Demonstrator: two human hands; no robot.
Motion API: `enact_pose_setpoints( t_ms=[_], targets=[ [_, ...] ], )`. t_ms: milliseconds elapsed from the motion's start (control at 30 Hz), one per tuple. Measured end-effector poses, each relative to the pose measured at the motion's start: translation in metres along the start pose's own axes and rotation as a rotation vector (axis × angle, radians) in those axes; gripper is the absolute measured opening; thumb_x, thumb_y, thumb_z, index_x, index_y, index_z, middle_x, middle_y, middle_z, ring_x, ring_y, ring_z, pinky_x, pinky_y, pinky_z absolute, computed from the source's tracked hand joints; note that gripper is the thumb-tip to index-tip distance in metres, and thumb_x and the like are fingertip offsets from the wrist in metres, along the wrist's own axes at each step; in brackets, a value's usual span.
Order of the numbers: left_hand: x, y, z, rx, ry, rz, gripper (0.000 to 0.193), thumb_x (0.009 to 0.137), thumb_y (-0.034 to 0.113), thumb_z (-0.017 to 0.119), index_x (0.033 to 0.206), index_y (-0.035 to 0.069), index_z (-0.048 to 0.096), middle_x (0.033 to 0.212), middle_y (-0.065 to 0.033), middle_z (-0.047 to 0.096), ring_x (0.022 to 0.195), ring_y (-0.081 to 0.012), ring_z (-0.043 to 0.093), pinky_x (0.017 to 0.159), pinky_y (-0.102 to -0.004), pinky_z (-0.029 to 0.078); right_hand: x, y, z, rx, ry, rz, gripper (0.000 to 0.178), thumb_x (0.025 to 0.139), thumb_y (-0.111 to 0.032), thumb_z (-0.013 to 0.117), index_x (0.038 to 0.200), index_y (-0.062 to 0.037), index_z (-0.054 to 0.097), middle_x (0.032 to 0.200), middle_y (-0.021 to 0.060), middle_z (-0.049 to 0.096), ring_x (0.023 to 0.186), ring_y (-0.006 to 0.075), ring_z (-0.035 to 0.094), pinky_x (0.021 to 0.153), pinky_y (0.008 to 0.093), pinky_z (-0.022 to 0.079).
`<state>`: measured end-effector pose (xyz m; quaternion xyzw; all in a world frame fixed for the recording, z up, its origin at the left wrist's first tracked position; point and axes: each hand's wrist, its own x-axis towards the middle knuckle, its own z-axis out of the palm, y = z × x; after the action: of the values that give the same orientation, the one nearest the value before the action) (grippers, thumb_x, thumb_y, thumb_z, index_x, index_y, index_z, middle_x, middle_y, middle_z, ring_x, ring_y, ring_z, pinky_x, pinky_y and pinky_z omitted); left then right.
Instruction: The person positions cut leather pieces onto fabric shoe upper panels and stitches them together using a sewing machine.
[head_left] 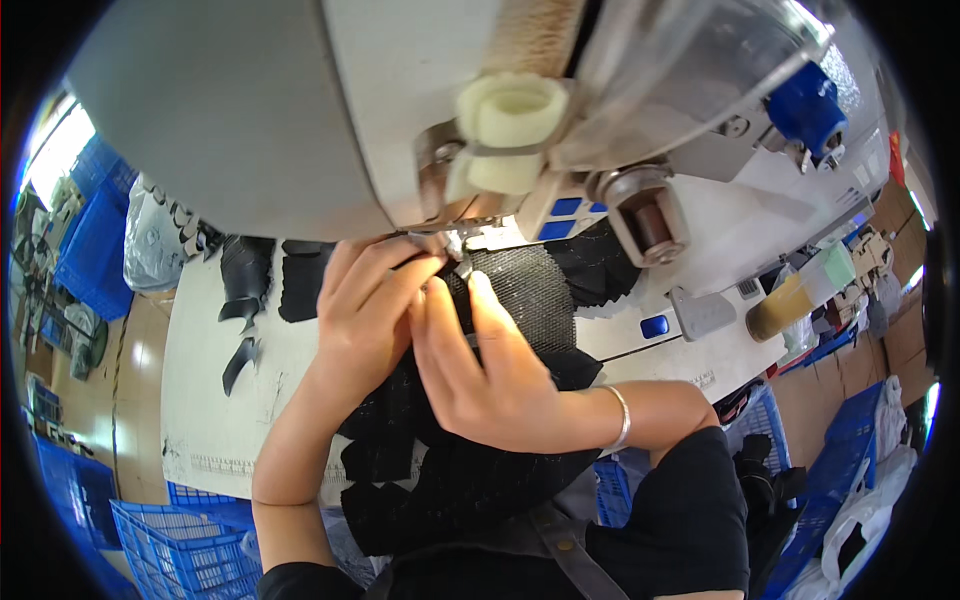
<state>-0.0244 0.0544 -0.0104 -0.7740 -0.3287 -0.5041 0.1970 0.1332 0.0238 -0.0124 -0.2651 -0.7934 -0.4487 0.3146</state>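
Blue crates (95, 245) are standing at the far left, their contents too blurred to tell. Black cut pieces (245, 290) are lying on the white table (200, 400), which is leaving open room toward its left edge. The left hand (365, 310) is pinching the black mesh fabric (530, 290) with curled fingers under the sewing machine (300, 110); the needle is hidden. The right hand (480, 370) is pressing flat on the fabric, fingers nearly straight. A capped bottle (800, 295) is lying at right, holding brownish liquid.
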Motion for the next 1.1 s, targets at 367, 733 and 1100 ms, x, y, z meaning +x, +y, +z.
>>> enact_pose_setpoints(
  t_ms=[367,733,1100],
  targets=[
    [-0.002,-0.001,0.000,-0.147,-0.039,0.130,0.029,0.065,0.002,0.069,0.094,0.001,0.068,0.090,-0.0090,0.061,0.087,-0.0264,0.065,0.076,-0.0372,0.055,-0.015,0.078,-0.030,0.546,-0.223,0.002,0.033,0.067,-0.002,0.067,0.100,-0.0045,0.065,0.102,0.0057,0.063,0.096,0.0241,0.060,0.085,0.0398,0.046],
    [-0.003,-0.007,0.003,-0.168,-0.039,0.134,0.029,0.064,-0.004,0.066,0.093,0.001,0.068,0.092,-0.0080,0.063,0.091,-0.0270,0.065,0.077,-0.0378,0.055,-0.016,0.046,-0.001,0.561,0.205,-0.065,0.014,0.068,-0.004,0.073,0.081,-0.0030,0.068,0.081,0.0064,0.066,0.071,0.0181,0.064,0.059,0.0257,0.049],
    [-0.002,-0.010,-0.010,-0.193,-0.119,-0.133,0.018,0.076,-0.001,0.069,0.094,0.003,0.069,0.091,-0.0100,0.068,0.080,-0.0255,0.067,0.068,-0.0356,0.053,-0.026,0.071,0.015,0.786,-0.026,0.156,0.042,0.058,-0.008,0.075,0.099,-0.0146,0.072,0.095,-0.0031,0.066,0.103,0.0252,0.058,0.091,0.0483,0.037]
  ],
)
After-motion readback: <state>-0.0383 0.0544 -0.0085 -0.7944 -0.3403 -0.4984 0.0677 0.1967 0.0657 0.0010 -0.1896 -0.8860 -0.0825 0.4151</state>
